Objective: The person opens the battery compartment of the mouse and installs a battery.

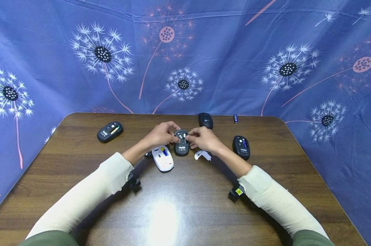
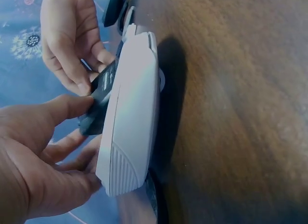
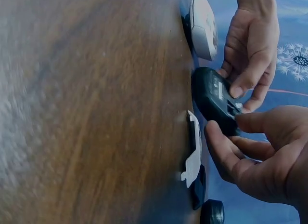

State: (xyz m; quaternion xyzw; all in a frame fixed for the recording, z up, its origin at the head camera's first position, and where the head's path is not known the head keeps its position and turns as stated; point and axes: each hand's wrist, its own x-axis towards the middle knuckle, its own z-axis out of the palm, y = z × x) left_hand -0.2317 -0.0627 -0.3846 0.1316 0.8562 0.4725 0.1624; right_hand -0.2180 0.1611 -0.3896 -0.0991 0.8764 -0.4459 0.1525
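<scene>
A black computer mouse [image 1: 181, 149] lies underside up between both hands at the middle of the table, its battery slot uncovered. My left hand [image 1: 161, 134] grips its left side, thumb on the underside. From the right, my right hand [image 1: 206, 140] holds the other edge, with thumb and fingertips at the slot. Something silvery shows in the slot beside the right thumb, partly hidden by it. Near my left wrist a white mouse [image 1: 162, 161] rests upside down, a blue battery in its slot. A white battery cover [image 3: 194, 156] lies below the right hand.
Upturned black mice with batteries showing stand to the left [image 1: 109, 132] and right [image 1: 241, 147]. Behind the right hand sits another black mouse [image 1: 205, 120]. A loose blue battery [image 1: 235, 119] is near the table's back edge, before a patterned blue cloth [image 1: 222, 68].
</scene>
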